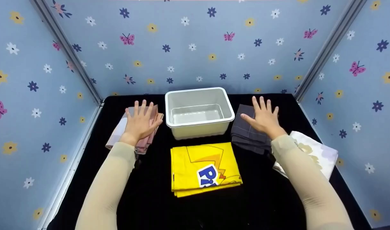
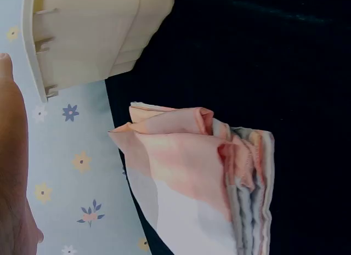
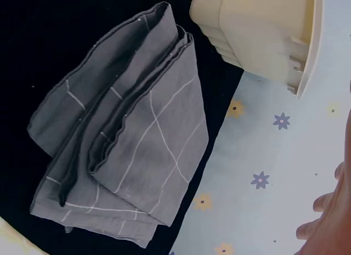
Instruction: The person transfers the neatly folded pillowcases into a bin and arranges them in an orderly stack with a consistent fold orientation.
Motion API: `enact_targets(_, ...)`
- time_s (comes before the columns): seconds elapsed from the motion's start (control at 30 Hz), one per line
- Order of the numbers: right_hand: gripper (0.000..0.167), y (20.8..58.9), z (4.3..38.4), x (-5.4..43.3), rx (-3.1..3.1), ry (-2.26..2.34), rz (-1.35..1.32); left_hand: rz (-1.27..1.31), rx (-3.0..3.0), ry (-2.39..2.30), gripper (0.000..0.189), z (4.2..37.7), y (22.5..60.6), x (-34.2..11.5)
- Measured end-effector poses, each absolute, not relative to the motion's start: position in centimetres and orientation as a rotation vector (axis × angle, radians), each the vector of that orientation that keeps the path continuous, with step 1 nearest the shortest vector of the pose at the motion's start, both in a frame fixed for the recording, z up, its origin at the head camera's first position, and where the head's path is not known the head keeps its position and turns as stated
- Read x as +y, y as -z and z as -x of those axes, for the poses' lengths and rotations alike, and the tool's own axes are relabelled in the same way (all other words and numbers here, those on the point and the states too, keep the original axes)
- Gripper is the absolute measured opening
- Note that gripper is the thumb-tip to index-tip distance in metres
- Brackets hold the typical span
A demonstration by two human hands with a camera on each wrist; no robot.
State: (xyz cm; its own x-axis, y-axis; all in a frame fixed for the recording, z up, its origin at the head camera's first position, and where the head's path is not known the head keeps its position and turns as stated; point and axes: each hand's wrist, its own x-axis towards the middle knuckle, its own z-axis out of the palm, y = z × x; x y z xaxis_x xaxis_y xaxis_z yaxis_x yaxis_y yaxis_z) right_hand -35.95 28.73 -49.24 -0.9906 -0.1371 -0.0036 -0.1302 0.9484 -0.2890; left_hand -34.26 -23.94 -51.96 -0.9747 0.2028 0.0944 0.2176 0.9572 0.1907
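My left hand, fingers spread, is held over a folded pink, white and grey cloth left of the bin. On the other side, my right hand is spread over a folded dark grey cloth with thin white lines. Neither hand holds anything. Between them stands an off-white plastic bin with nothing inside. In front of the bin lies a folded yellow cloth with a cartoon print and blue letters. A folded white cloth with a floral print lies at the right, partly hidden under my right forearm.
Black fabric covers the table. Blue panels with flowers and butterflies enclose the back and both sides, joined by metal posts at the corners. The bin stands close to the back panel.
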Motion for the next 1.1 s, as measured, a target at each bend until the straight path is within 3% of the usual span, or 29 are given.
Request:
enact_targets(0.83, 0.105, 52.6, 34.4, 28.6, 3.053, 0.464, 0.222, 0.340, -3.035, 0.428, 0.092, 32.7, 55.3, -23.9)
enact_targets(1.1, 0.103, 53.2, 34.1, 28.7, 2.996, 0.740, 0.280, 0.427, -3.013, 0.582, 0.099, 32.3, 56.0, -23.6)
